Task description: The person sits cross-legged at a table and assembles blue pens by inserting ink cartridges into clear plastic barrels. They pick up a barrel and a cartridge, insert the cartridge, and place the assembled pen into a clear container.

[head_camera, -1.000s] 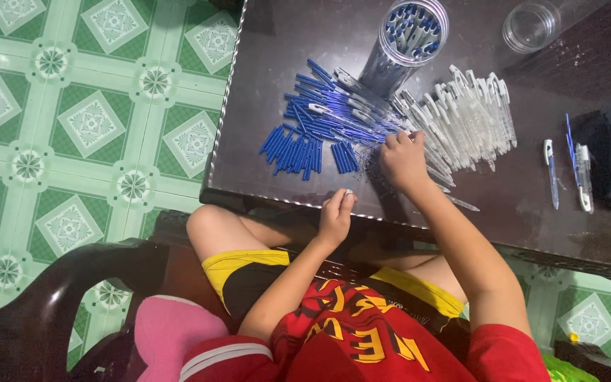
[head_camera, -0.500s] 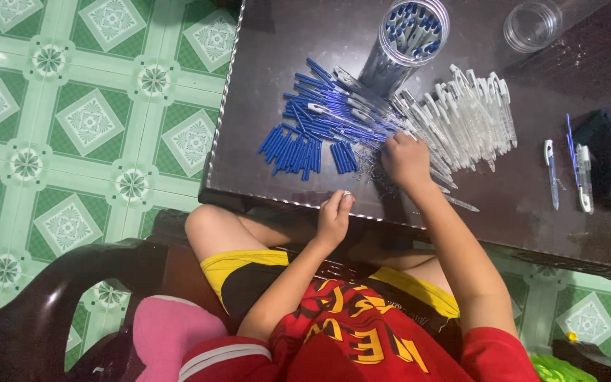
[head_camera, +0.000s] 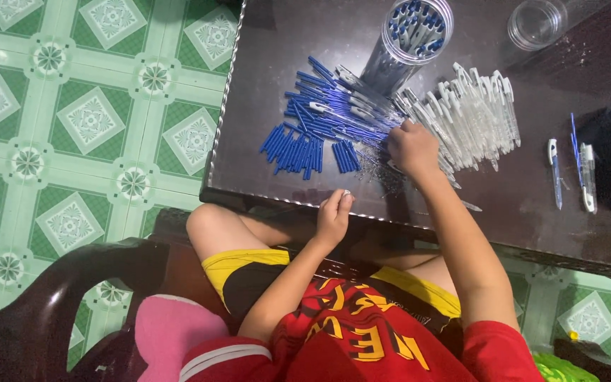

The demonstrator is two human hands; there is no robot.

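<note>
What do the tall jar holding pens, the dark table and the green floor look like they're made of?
The jar looks like clear plastic or glass: the pens show through its wall. The table seems to be dark polished wood or laminate, faintly glossy with a beaded edge. The floor looks like glazed ceramic tile, patterned, with visible joints.

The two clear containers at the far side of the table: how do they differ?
The tall clear jar is packed with upright pens with blue ends; the small clear cup looks empty. The jar is taller and wider, and it stands right behind the heap of blue pen parts, while the cup stands apart near the table's far right. Both are transparent, round and upright.
</note>
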